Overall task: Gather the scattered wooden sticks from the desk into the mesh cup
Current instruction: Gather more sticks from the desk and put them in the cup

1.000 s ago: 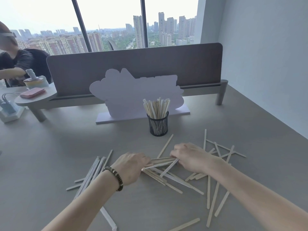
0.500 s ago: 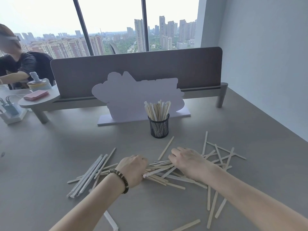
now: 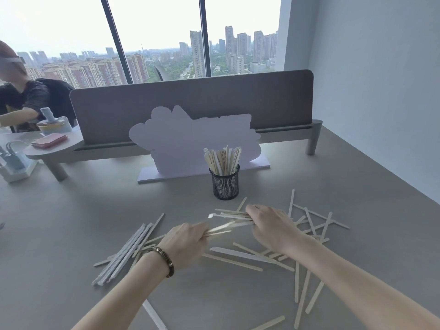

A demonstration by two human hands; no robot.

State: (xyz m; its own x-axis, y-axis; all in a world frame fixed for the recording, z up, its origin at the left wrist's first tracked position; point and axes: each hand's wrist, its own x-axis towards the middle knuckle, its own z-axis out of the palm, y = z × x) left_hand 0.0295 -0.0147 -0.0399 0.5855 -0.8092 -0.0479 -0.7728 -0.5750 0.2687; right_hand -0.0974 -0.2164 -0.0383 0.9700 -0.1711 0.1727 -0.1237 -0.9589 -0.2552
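While both hands grip small bundles of wooden sticks [image 3: 228,216], left hand [image 3: 184,244] and right hand [image 3: 269,226] should square the ends before lifting to the mesh cup [image 3: 225,184] toward the desk's [image 3: 71,210] far edge.

A white cut-out sign [image 3: 190,141] on a flat base stands upright at twelve o'clock, just before a grey divider panel [image 3: 190,101]. Behind the panel, tall windows [image 3: 154,32] show a hazy city skyline [image 3: 214,53]. At ten o'clock a rounded shelf [image 3: 54,148] carries a pink booklet [image 3: 49,140] and a pastel container [image 3: 53,123]. Farther toward nine o'clock another person [image 3: 21,96] in a dark top sits. A pale wall [image 3: 381,79] rises at two o'clock.
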